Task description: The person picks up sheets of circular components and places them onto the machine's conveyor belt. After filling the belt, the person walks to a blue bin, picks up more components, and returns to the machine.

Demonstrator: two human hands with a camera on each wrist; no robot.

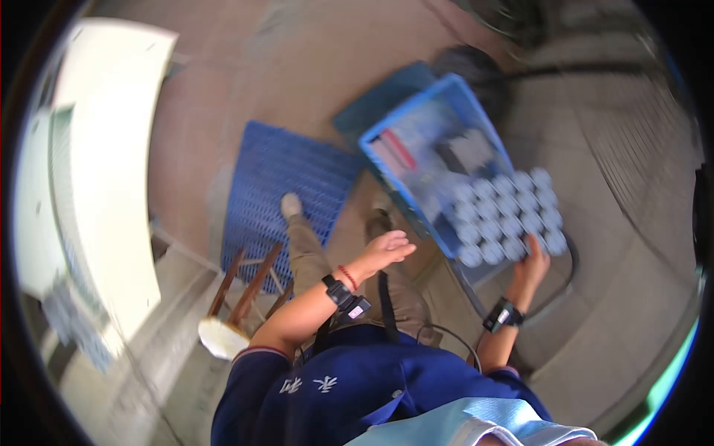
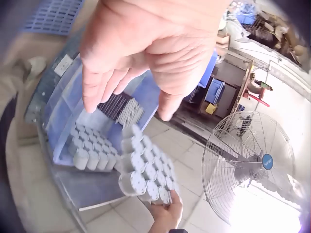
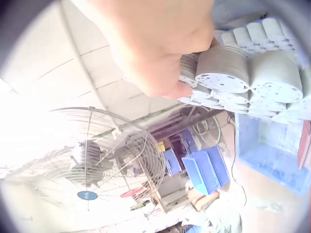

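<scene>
A slab of joined grey round cups point(image 1: 509, 212), several rows deep, is held by my right hand point(image 1: 529, 267) at its near edge. In the right wrist view the thumb and fingers pinch the cups point(image 3: 223, 68) at one corner. The slab is tilted in the left wrist view, beside the blue bin point(image 1: 480, 115) and overlapping its near end in the head view. My left hand point(image 1: 387, 251) hovers left of the bin, fingers extended, holding nothing. Inside the bin lie a similar cup slab point(image 2: 92, 150) and a dark ridged block point(image 2: 121, 108).
A red strip point(image 1: 398, 149) lies in the bin's far left part. A blue slatted mat point(image 1: 290, 163) is under one foot, with a wooden stool point(image 1: 223, 338) nearby. To the right stands a large wire-caged fan point(image 2: 250, 165). Blue boxes point(image 3: 206, 167) stand beyond it.
</scene>
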